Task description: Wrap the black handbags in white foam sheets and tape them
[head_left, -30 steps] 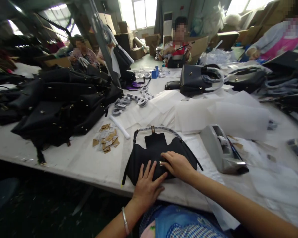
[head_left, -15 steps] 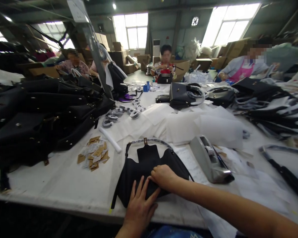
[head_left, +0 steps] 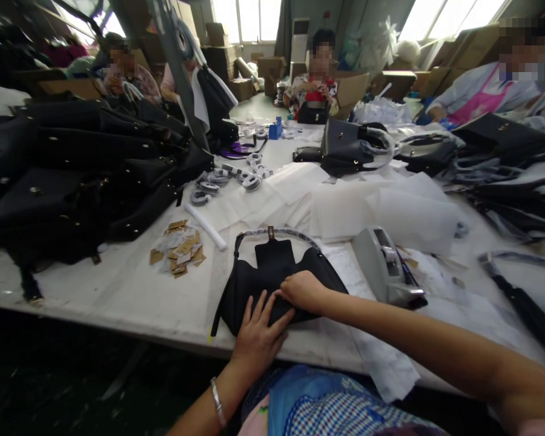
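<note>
A black handbag [head_left: 272,269] lies flat at the near edge of the bench [head_left: 131,297], the left hand [head_left: 258,338] pressing on it with fingers spread wide. The right hand [head_left: 305,290] rests on it just beside, fingers curled under, so I cannot tell what they hold. Brown tags [head_left: 179,248] lie near it on one side, their print too small to read, and a tape dispenser [head_left: 386,266] stands on the other.

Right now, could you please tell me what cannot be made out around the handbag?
Head view only.
The black handbag: lower front hidden by left hand and right hand.
That right hand's hold: curled over, unclear.
The paper tags: print too small.
The pile of black bags: cut off by left edge.
</note>
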Motion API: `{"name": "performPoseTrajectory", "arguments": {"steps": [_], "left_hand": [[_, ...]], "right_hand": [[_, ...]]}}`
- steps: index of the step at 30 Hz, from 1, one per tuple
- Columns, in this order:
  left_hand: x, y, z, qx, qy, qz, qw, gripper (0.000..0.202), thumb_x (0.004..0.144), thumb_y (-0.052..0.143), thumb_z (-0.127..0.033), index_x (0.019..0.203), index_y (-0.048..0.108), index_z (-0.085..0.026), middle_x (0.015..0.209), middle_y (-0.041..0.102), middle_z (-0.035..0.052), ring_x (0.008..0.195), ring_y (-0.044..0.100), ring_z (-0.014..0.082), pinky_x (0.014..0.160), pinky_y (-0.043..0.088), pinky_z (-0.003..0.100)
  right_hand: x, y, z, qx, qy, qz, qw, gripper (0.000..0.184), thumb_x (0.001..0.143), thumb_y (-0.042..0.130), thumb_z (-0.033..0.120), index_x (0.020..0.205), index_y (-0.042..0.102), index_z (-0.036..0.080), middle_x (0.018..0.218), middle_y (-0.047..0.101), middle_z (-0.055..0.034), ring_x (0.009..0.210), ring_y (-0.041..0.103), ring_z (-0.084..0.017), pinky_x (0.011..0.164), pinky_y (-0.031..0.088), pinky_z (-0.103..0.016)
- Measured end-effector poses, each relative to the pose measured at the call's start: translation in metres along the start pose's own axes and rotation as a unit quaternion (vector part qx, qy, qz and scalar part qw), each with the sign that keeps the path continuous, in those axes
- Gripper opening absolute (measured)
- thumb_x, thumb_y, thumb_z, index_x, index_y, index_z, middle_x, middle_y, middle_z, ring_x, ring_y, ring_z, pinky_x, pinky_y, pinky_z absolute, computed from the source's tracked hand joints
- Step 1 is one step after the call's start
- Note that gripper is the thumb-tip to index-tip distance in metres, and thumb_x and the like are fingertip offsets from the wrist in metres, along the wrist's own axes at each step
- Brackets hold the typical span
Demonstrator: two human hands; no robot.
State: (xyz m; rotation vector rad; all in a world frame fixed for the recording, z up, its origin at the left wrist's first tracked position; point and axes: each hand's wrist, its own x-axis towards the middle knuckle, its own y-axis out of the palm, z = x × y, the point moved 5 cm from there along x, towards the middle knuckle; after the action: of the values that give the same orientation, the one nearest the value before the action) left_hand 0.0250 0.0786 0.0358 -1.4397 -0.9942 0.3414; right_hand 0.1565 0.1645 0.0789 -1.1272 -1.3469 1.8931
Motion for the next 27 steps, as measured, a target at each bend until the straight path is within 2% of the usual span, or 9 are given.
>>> {"name": "performPoseTrajectory", "arguments": {"steps": [5,7,11,16,18,20,22,24,27], "left_hand": [[-0.001,-0.001,0.0,-0.017,-0.009,0.001,1.0,0.059,0.093,0.059,-0.045,0.147,0.037,-0.046,0.159,0.035,0.0091,0.146,0.032,0.035,0.116,0.029,0.061],[-0.001,-0.001,0.0,-0.017,-0.011,0.003,1.0,0.059,0.094,0.058,-0.045,0.148,0.036,-0.046,0.159,0.035,0.0091,0.146,0.032,0.0346,0.116,0.03,0.061],[-0.001,-0.002,0.0,-0.02,-0.013,0.003,1.0,0.059,0.094,0.057,-0.045,0.149,0.034,-0.047,0.159,0.035,0.0086,0.146,0.031,0.0346,0.114,0.032,0.061],[0.0,-0.002,0.0,-0.026,-0.013,0.001,1.0,0.057,0.095,0.055,-0.043,0.148,0.035,-0.046,0.158,0.037,0.01,0.146,0.031,0.0343,0.115,0.032,0.062],[0.0,-0.001,0.0,-0.03,-0.013,0.0,0.999,0.057,0.096,0.054,-0.042,0.149,0.035,-0.046,0.158,0.036,0.0104,0.147,0.03,0.0347,0.115,0.032,0.062],[-0.001,-0.001,0.0,-0.034,-0.017,-0.003,0.999,0.057,0.096,0.054,-0.041,0.149,0.034,-0.045,0.158,0.036,0.0103,0.147,0.03,0.0345,0.115,0.031,0.061],[-0.001,0.0,0.001,-0.04,-0.019,-0.01,0.999,0.057,0.096,0.055,-0.042,0.149,0.035,-0.046,0.158,0.037,0.0093,0.147,0.029,0.0341,0.115,0.031,0.061],[-0.002,0.002,0.001,-0.044,-0.019,-0.018,0.999,0.057,0.094,0.057,-0.042,0.148,0.036,-0.046,0.158,0.037,0.0083,0.147,0.03,0.034,0.116,0.03,0.061],[-0.003,0.004,0.002,-0.047,-0.018,-0.026,0.998,0.058,0.093,0.059,-0.041,0.147,0.038,-0.045,0.159,0.034,0.0078,0.146,0.031,0.0347,0.116,0.029,0.061]], "right_hand": [[0.001,-0.005,-0.009,0.025,0.084,0.034,0.996,0.055,0.099,0.039,0.052,0.088,0.079,0.016,0.088,0.076,-0.0154,0.09,0.072,-0.03,0.073,0.053,-0.033],[0.003,-0.005,-0.011,0.04,0.106,0.056,0.992,0.054,0.097,0.041,0.053,0.084,0.079,0.017,0.086,0.076,-0.0145,0.088,0.073,-0.029,0.069,0.052,-0.031],[0.009,-0.005,-0.013,0.071,0.114,0.099,0.986,0.045,0.094,0.046,0.046,0.083,0.08,0.019,0.085,0.077,-0.0097,0.079,0.072,-0.022,0.063,0.049,-0.026],[0.01,-0.004,-0.01,0.077,0.102,0.123,0.984,0.044,0.096,0.045,0.041,0.079,0.079,0.019,0.077,0.076,-0.0061,0.071,0.071,-0.018,0.056,0.045,-0.022],[0.009,-0.006,-0.008,0.053,0.088,0.111,0.989,0.046,0.097,0.044,0.042,0.08,0.078,0.017,0.079,0.076,-0.009,0.075,0.072,-0.02,0.059,0.046,-0.024],[0.006,-0.01,-0.005,0.016,0.066,0.084,0.994,0.05,0.099,0.041,0.046,0.088,0.077,0.012,0.088,0.075,-0.0155,0.085,0.072,-0.027,0.066,0.048,-0.029],[0.004,-0.012,-0.001,-0.023,0.006,0.066,0.998,0.049,0.1,0.041,0.046,0.099,0.073,0.009,0.099,0.073,-0.0192,0.093,0.07,-0.031,0.073,0.049,-0.034],[0.003,-0.011,0.002,-0.049,-0.075,0.071,0.993,0.041,0.101,0.044,0.041,0.105,0.07,0.011,0.103,0.072,-0.0174,0.095,0.069,-0.029,0.077,0.049,-0.034],[0.006,-0.009,0.001,-0.074,-0.162,0.093,0.98,0.035,0.101,0.044,0.036,0.101,0.07,0.012,0.101,0.072,-0.0151,0.095,0.068,-0.027,0.079,0.048,-0.034]]}}
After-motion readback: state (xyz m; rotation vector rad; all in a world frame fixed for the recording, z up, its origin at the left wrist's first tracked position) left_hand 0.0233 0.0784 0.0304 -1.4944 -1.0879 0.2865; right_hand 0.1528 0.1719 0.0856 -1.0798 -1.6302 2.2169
